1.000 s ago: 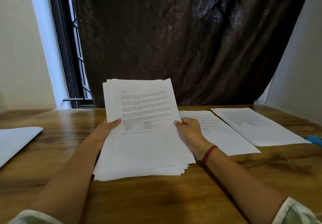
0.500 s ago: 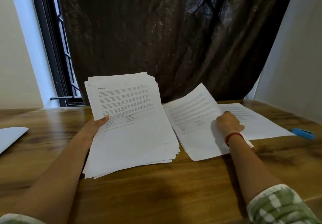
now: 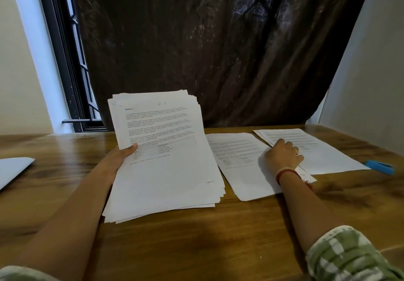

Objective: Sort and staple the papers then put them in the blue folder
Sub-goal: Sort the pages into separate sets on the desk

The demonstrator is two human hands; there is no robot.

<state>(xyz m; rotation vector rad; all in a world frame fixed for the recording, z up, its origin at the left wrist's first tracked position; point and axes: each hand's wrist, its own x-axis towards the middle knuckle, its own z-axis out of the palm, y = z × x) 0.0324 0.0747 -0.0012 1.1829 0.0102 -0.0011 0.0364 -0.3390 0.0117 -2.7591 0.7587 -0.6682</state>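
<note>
One hand, your left hand (image 3: 118, 160), grips the fanned stack (image 3: 166, 175) by its edge while your right hand (image 3: 283, 156) presses a sorted sheet (image 3: 240, 167) on the bench (image 3: 196, 248), so loose pages could slip out.

Your dim, edge-warped view: pale daylight from the window (image 3: 65, 62), soft shadows and slight blur right of it.
</note>
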